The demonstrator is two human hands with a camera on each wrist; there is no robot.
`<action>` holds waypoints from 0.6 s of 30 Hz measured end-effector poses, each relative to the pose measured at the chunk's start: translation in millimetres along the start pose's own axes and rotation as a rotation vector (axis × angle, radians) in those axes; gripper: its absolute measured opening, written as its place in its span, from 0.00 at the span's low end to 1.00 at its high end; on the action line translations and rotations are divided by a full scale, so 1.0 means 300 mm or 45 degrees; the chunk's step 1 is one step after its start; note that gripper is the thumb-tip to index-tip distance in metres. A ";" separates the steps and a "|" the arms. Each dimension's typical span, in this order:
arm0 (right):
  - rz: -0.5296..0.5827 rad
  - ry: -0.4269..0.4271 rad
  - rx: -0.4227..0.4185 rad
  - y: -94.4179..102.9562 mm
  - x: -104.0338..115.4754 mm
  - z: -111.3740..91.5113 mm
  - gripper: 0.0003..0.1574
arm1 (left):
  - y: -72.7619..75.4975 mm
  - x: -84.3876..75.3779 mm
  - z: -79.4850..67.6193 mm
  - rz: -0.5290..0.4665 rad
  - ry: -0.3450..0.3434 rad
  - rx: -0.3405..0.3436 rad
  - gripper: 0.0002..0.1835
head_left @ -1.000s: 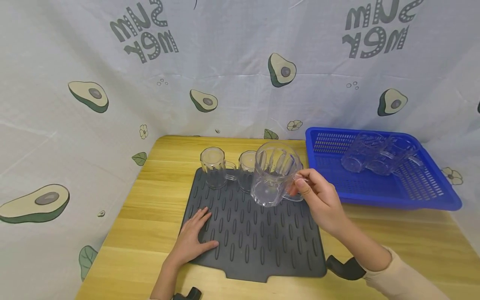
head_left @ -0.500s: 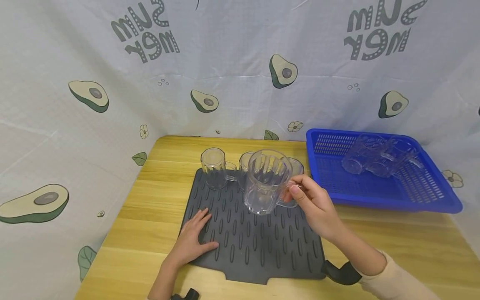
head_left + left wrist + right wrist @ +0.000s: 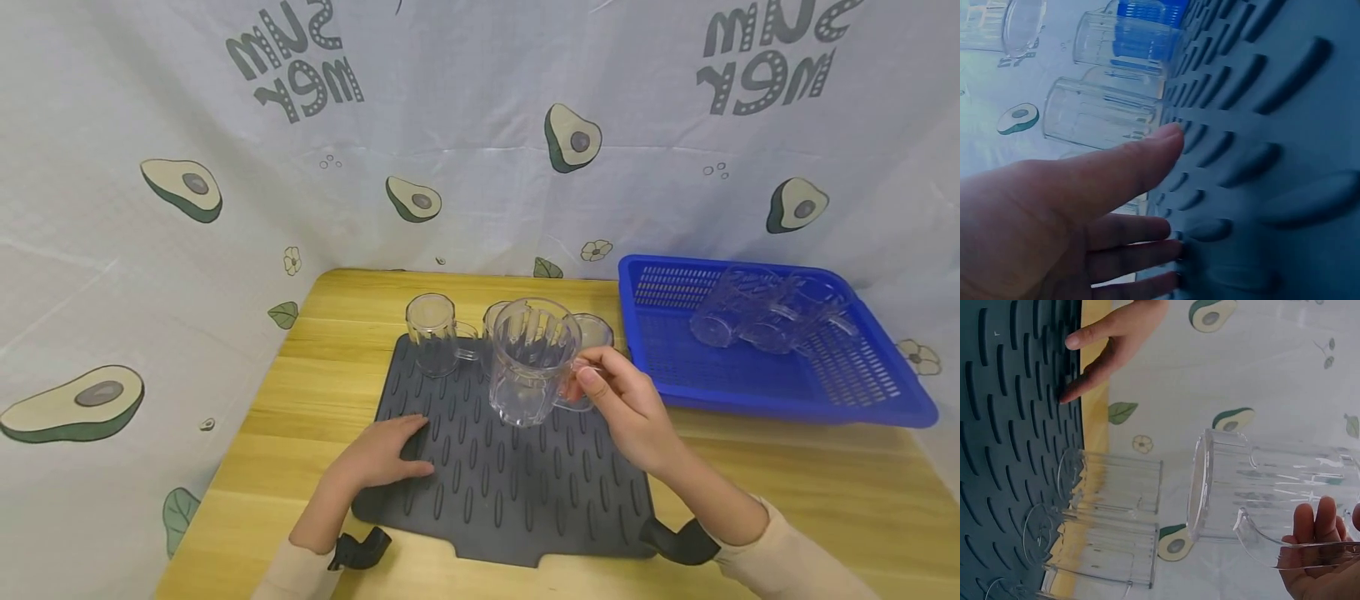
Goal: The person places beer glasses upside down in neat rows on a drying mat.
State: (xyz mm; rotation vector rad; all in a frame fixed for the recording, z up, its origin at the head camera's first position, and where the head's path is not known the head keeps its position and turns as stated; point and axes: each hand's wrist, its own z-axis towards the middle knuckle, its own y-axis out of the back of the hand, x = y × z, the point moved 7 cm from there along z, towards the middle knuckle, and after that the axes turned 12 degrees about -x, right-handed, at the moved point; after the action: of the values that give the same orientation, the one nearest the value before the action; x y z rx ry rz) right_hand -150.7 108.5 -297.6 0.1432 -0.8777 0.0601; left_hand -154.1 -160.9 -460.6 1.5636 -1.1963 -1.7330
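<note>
My right hand grips the handle of a clear mug, held mouth up above the dark ridged mat. Behind it, several clear mugs stand bottom up along the mat's far edge. The left mug is in full view, while the held mug partly covers the middle one and the right mug is partly behind the right hand. My left hand is at the mat's left side, fingers extended and thumb apart, holding nothing. In the left wrist view its fingertips are close to the mat; contact is unclear.
A blue perforated basket stands on the wooden table at the right. Several clear mugs lie in its back part. A white curtain with avocado prints hangs behind and on the left.
The held mug and right hand shifted left and slightly down, then stayed nearly still. My left hand, earlier spread flat on the mat, has turned and its wrist has risen.
</note>
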 end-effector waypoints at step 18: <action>-0.093 -0.053 -0.011 -0.005 -0.028 -0.005 0.11 | 0.101 -0.172 0.106 -0.347 -0.046 -0.403 0.21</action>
State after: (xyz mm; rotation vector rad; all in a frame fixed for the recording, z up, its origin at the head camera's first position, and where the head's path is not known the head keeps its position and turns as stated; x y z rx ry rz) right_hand -154.6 107.4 -305.1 0.1689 -0.9132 -0.0146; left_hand -179.6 -123.8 -409.8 1.5586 -0.7015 -2.0149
